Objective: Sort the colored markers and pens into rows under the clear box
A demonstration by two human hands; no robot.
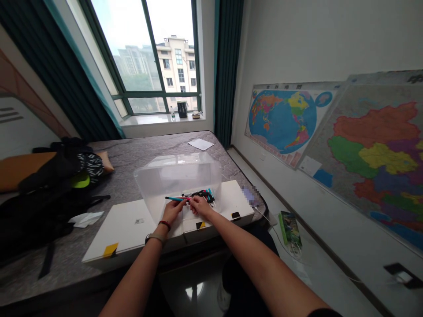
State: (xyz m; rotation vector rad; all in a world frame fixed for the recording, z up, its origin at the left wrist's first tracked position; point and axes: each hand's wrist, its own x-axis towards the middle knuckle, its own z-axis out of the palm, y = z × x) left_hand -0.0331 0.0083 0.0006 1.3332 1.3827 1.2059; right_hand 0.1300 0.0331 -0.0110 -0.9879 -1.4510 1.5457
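Observation:
My left hand [173,212] pinches a slim teal pen [174,199] with a dark tip pointing left. My right hand [200,207] is closed at the pen's other end, where a pinkish-red part shows between the two hands; whether that belongs to the same pen or a second one I cannot tell. Just behind my right hand lies a pile of pens [205,194], mostly black with some teal and red. A clear plastic bin [178,174], its open side facing me, rises behind the pens. Both hands are above the white boxes [127,222].
The boxes rest on a grey mattress [122,154]. Dark bags and clothes [49,185] are heaped left, near a white tissue [86,219]. A paper sheet [201,144] lies farther back. At right, a cable [280,237] runs down beside a green box [290,229] on the floor.

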